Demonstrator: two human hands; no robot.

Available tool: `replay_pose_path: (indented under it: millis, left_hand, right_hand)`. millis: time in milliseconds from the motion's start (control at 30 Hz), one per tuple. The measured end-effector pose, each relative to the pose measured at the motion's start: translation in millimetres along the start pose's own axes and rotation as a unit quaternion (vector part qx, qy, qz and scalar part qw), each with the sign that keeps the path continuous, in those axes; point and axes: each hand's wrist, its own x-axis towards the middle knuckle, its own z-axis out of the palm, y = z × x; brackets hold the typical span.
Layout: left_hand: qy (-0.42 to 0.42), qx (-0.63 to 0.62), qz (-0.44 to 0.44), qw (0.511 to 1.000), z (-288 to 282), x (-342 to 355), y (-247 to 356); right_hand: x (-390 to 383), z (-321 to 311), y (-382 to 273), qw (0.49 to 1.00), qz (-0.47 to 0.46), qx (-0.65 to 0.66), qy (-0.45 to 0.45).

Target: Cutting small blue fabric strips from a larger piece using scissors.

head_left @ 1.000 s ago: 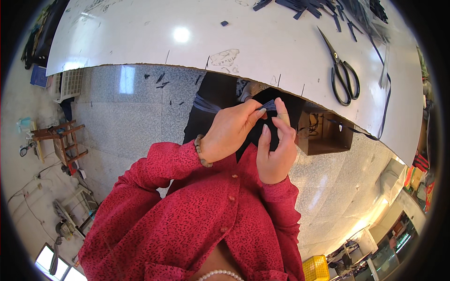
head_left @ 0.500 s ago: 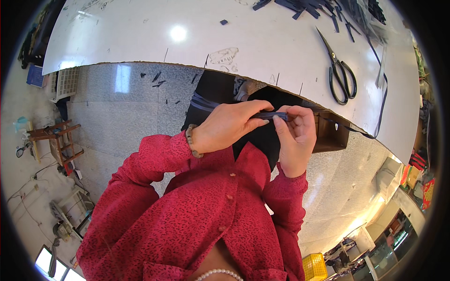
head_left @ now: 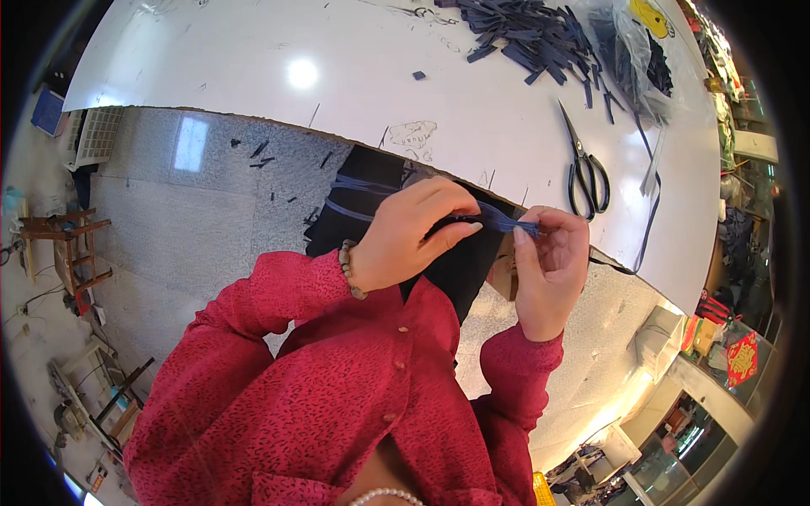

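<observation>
A bundle of narrow dark blue fabric strips stretches between my hands above my lap. My right hand pinches its gathered ends between thumb and fingers. My left hand curls around the strips further along, its thumb and forefinger a little apart. Past the left hand, loose lengths of the strips trail leftward over my dark-clad thigh. How the fingers close under the left hand is hidden. On the white table lie black-handled scissors, beyond my right hand, blades pointing away.
A heap of short dark strips lies at the table's far side, beside a clear plastic bag. The white table has a rough near edge. A wooden stool stands at left; small dark scraps litter the floor.
My right hand has drawn away from my left, so more of the strip bundle shows between them. The view has shifted, bringing more of the heap and bag into sight.
</observation>
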Motion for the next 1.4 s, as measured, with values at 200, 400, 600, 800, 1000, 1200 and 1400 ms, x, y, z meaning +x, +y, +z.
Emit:
replay_pose_path:
  millis: [200, 400, 600, 800, 1000, 1200, 1400]
  left_hand:
    - [0.006, -0.084, -0.008, 0.996, 6, 0, 4]
    - [0.000, -0.137, -0.081, 0.987, 0, -12, 10]
    - [0.046, -0.295, -0.142, 0.944, 10, -8, 18]
    - [-0.040, -0.243, -0.199, 0.949, -3, -3, 22]
    - [-0.038, 0.002, -0.086, 0.996, 9, 15, 31]
    - [-0.038, 0.049, -0.009, 0.998, 28, 39, 31]
    - [-0.093, -0.093, -0.139, 0.981, 40, 58, 32]
  right_hand:
    - [2, 13, -5, 0.998, -0.040, -0.023, -0.045]
    - [0, 14, -13, 0.995, -0.064, -0.071, -0.020]
    - [-2, 19, -16, 0.990, -0.102, -0.088, -0.038]
    - [-2, 9, -13, 0.990, -0.097, -0.095, -0.045]
    - [4, -8, -1, 0.996, -0.073, -0.054, -0.023]
    - [14, -29, 14, 0.999, -0.030, 0.044, 0.000]
    - [17, -54, 20, 0.996, -0.001, 0.092, -0.013]
